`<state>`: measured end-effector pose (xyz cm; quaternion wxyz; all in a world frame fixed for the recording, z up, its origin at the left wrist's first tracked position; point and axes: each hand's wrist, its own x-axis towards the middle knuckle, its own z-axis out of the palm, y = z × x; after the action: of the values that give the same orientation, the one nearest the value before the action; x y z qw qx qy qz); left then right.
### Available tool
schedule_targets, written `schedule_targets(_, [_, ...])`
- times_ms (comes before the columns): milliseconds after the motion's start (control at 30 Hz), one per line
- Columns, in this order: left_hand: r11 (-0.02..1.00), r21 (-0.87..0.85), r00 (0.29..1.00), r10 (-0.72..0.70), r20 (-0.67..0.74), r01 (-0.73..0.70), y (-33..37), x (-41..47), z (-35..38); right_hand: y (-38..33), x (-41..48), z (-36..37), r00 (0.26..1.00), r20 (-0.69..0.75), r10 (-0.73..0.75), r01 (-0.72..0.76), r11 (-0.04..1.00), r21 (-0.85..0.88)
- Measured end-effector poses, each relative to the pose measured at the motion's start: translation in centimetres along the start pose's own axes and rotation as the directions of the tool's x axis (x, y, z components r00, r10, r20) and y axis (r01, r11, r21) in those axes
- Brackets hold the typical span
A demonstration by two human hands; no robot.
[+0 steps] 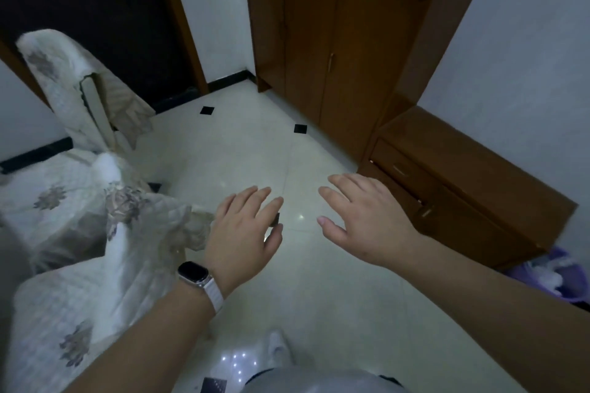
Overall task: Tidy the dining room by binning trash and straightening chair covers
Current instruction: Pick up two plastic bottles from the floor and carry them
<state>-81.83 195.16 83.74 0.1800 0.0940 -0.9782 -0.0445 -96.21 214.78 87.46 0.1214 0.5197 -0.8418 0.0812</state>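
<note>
Two chairs stand at the left, both under white quilted covers with grey flower prints. The far chair's cover (pixel 60 80) hangs crooked, baring the pale chair back. The near chair's cover (pixel 83 290) fills the lower left. My left hand (pixel 242 233), with a white watch on the wrist, hovers over the floor just right of the covers, fingers spread and holding nothing. My right hand (pixel 360 217) is stretched out beside it, also empty with straight fingers. A purple trash bin (pixel 562 277) with white rubbish in it shows at the right edge.
A tall brown cabinet (pixel 338 51) stands ahead, and a low brown drawer unit (pixel 463 185) runs along the right wall. Glossy pale floor tiles (pixel 242 143) with small black squares lie between them and the chairs. A dark doorway (pixel 95 3) opens at the far left.
</note>
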Motion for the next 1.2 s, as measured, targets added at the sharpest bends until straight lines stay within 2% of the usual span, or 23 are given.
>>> schedule_targets(133, [1.000,0.000,0.999,0.006,-0.043,-0.006,-4.3,5.6,0.0,1.7,6.5,0.8,1.000,0.008,-0.009,0.009,1.000,-0.014])
schedule_targets(267, [0.999,-0.020,0.985,0.037,-0.170,-0.041,-6.1,10.7,0.2,3.7,11.6,1.9,0.999,0.001,-0.054,0.054,0.998,-0.035])
schedule_targets(533, [0.997,0.065,0.995,-0.023,-0.096,0.029,-9.7,20.4,4.3,11.3,21.7,7.4,0.995,-0.047,-0.093,0.097,0.991,0.091])
schedule_targets(767, [0.978,0.148,0.988,-0.140,-0.064,0.148,-10.8,32.2,5.9,20.1,31.9,9.5,0.987,-0.056,-0.153,0.160,0.975,0.153])
schedule_targets(900, [0.944,0.161,0.957,-0.274,-0.099,0.287,-11.6,37.4,6.3,24.5,37.2,10.1,0.972,-0.057,-0.227,0.234,0.956,0.176])
schedule_targets(1200, [0.887,0.155,0.900,-0.432,-0.061,0.436,-16.9,41.6,9.4,26.8,45.9,13.8,0.971,-0.011,-0.237,0.232,0.940,0.251])
